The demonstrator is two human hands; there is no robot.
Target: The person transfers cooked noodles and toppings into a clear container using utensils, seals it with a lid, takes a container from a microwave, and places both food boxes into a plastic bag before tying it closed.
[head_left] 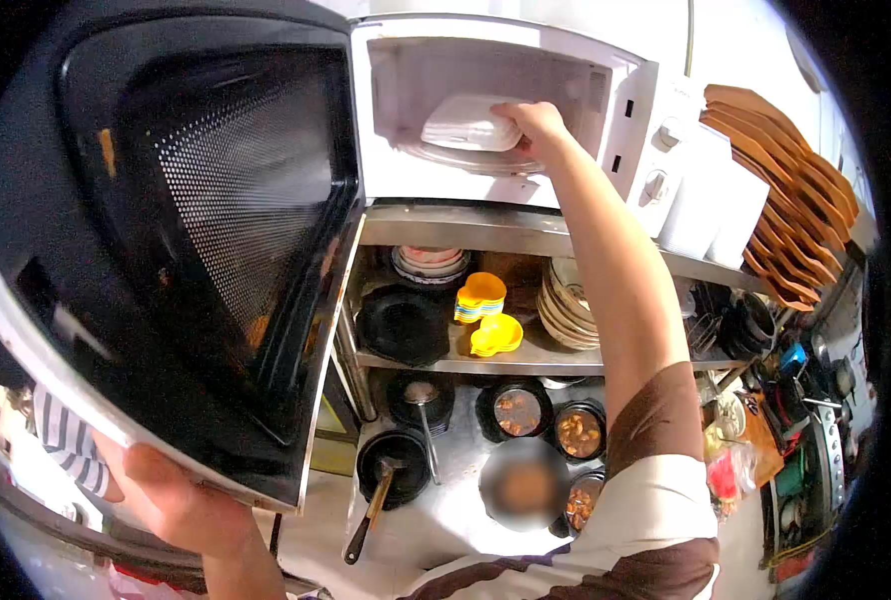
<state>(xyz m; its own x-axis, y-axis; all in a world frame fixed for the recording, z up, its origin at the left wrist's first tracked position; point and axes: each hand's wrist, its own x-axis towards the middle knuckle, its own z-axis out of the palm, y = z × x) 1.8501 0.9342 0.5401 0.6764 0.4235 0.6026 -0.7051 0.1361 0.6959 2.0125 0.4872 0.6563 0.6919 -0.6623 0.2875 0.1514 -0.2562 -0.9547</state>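
Inside the microwave [363, 110], the right hand [531, 124] pinches the right end of a white container [464, 124], whose contents cannot be made out. Left of the microwave's opening and lower, the left hand [188, 502] touches the open door [251, 180]; its fingers are blurred and partly hidden, so I cannot tell whether it grips. The door blocks much of the view left of the microwave. Below the microwave, the right forearm overlaps stacked bowls [563, 312] near yellow cups [496, 335]; wooden boards [778, 190] stand to the microwave's right
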